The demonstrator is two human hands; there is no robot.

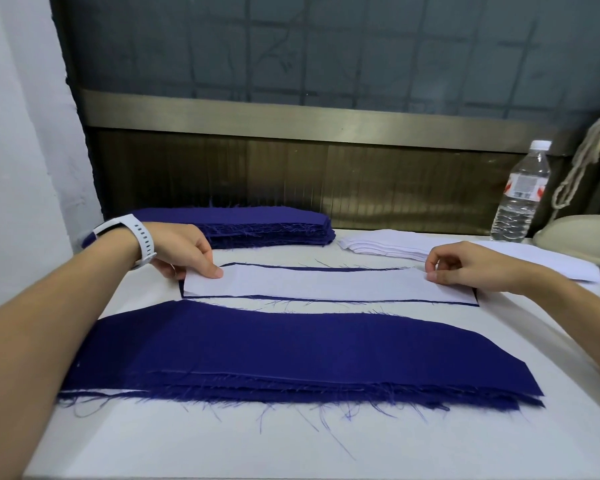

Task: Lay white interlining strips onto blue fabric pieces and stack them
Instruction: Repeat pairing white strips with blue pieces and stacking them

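Note:
A white interlining strip (326, 285) lies on a blue fabric piece (326, 301) in the middle of the table, with only the blue edges showing around it. My left hand (184, 251) pinches the strip's left end with curled fingers. My right hand (465, 265) pinches its right end. Nearer to me lies a stack of blue pieces (291, 355) with frayed edges and a white strip peeking out at the lower left. At the back left sits a thick pile of blue fabric (257, 225). A pile of white interlining strips (385, 247) lies at the back right.
The white table (222, 445) ends at a wall on the left and a dark panel behind. A plastic water bottle (520, 192) stands at the back right, beside a cream round object (575, 233) and a hanging cord (582, 161).

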